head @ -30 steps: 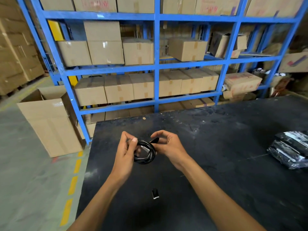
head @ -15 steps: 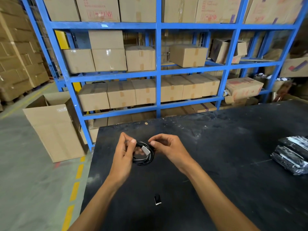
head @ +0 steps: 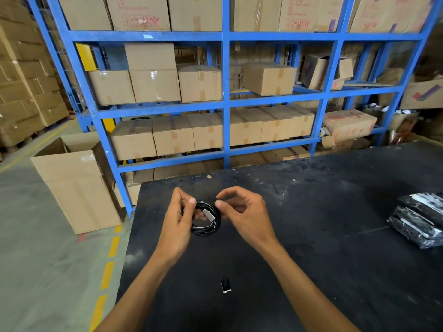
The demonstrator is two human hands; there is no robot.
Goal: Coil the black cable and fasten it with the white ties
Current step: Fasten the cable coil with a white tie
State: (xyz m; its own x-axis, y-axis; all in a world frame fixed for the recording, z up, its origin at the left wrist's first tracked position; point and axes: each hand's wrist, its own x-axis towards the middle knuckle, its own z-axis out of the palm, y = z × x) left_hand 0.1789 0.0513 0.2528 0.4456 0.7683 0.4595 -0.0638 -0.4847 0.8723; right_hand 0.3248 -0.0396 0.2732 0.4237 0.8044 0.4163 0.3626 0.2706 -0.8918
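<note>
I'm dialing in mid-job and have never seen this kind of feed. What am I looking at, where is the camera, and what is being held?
There is no machine here: the camera sits on a person's head, looking forward and down at their bare hands over a black table. The left hand holds a small coil of black cable with a white tie across it. The right hand pinches the coil's upper right edge. Nearer the person lies a small black and white piece; I cannot tell what it is. A pile of black plastic packets lies at the table's right edge. Behind stands blue shelving with cardboard boxes.
</note>
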